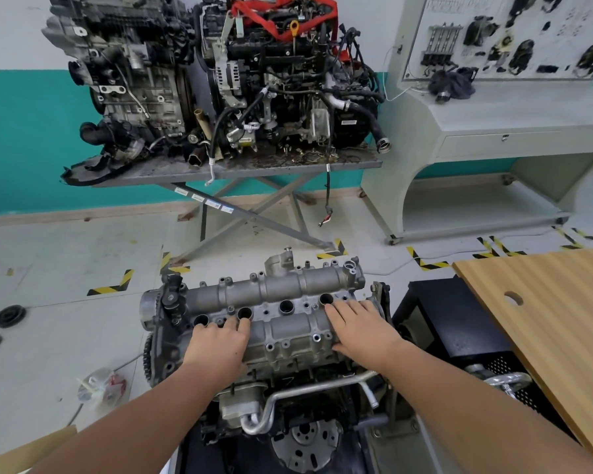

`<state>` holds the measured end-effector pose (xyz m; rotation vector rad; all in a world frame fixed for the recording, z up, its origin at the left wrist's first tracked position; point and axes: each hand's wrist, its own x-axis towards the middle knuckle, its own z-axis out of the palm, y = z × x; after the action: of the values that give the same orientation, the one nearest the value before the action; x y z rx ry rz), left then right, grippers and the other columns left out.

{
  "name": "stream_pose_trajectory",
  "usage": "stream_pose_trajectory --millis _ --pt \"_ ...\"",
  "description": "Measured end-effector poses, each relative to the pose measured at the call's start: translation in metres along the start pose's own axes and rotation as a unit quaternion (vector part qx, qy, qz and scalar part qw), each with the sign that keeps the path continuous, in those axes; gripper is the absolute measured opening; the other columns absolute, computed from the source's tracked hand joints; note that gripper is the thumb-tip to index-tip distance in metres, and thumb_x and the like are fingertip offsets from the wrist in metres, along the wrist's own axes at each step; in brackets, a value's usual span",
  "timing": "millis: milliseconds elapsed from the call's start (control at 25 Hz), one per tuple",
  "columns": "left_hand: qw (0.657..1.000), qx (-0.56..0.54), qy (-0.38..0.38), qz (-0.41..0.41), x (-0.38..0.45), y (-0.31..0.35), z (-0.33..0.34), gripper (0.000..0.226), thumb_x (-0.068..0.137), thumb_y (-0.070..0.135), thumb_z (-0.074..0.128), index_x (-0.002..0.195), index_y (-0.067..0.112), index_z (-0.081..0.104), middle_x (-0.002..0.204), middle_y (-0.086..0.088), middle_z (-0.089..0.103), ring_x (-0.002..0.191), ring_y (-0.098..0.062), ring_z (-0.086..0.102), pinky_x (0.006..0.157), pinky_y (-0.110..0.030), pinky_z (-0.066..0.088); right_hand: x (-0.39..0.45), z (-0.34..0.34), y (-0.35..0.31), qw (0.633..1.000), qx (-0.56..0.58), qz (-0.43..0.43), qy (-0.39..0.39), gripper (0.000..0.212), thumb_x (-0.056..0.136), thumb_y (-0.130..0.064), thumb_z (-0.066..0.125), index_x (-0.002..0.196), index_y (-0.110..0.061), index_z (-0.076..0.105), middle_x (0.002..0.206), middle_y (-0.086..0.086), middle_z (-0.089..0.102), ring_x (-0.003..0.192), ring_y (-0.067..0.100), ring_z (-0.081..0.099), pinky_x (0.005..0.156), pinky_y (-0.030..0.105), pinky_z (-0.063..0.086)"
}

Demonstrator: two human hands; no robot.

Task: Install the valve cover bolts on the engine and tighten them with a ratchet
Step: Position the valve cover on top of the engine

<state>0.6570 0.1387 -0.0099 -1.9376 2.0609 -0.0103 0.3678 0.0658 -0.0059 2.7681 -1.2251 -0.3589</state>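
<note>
Both hands lie palm-down on the grey cast-aluminium valve cover (281, 316) of the engine (271, 354) in the lower centre of the view. The left hand (218, 340) is spread nearly flat, its fingers (243, 325) only slightly bent, with the tips touching the cover at the near edge of the second round spark-plug well (244, 313); it grasps nothing. The right hand (360, 328) is likewise extended and relaxed, fingers straight and together, the tips reaching the rim of the fourth well (326, 298) and the palm resting on the near cam housing; it too holds nothing. The long axis of the valve cover runs from lower left to upper right across the view, its four wells in a row along that line, its top face upward. The toothed sprocket end points left; the flanged end points right, near a light wooden board (545, 323) with a round hole. Whether bolts sit in the small bosses along the cover cannot be told. Beyond, two dark assembled engines (220, 73) stand on a grey scissor-legged steel table (240, 169), beside a pale display board of parts (514, 39).
</note>
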Motion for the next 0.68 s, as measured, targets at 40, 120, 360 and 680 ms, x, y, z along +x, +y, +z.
stream_pose_trajectory --millis 40,120,360,680 --pt "1.0 0.002 0.001 0.002 0.001 0.0 0.0 0.077 0.083 0.052 0.06 0.144 0.018 0.028 0.133 -0.004 0.051 0.108 -0.033 0.059 0.082 -0.044 0.042 0.002 -0.001 0.002 1.0 0.001 -0.001 -0.006 0.084 0.1 -0.05 0.05 0.157 -0.006 0.006 0.161 0.016 0.02 0.146 0.035 0.024 0.117 0.05 0.021" --pt "1.0 0.01 0.003 0.003 0.001 -0.001 0.001 0.08 0.084 0.053 0.06 0.146 0.017 0.026 0.135 -0.004 0.05 0.109 -0.032 0.059 0.083 -0.043 0.043 0.006 -0.003 0.004 1.0 0.012 0.003 -0.018 0.091 0.096 -0.051 0.055 0.158 -0.008 0.005 0.161 0.014 0.02 0.147 0.034 0.023 0.119 0.051 0.019" --pt "1.0 0.007 -0.003 -0.013 0.001 0.002 0.002 0.081 0.085 0.053 0.061 0.148 0.017 0.025 0.137 -0.004 0.049 0.113 -0.032 0.057 0.087 -0.044 0.042 0.011 0.004 0.011 0.999 0.028 -0.015 -0.008 0.094 0.09 -0.057 0.061 0.156 -0.012 0.012 0.156 0.01 0.03 0.141 0.031 0.03 0.116 0.047 0.025" --pt "1.0 -0.002 0.009 -0.02 0.001 0.006 0.0 0.08 0.085 0.055 0.064 0.146 0.02 0.026 0.142 -0.004 0.048 0.118 -0.034 0.055 0.094 -0.045 0.041 0.012 -0.002 0.029 0.995 0.096 -0.027 -0.006 0.094 0.084 -0.061 0.066 0.157 -0.021 0.023 0.152 -0.001 0.036 0.132 0.022 0.038 0.114 0.034 0.029"
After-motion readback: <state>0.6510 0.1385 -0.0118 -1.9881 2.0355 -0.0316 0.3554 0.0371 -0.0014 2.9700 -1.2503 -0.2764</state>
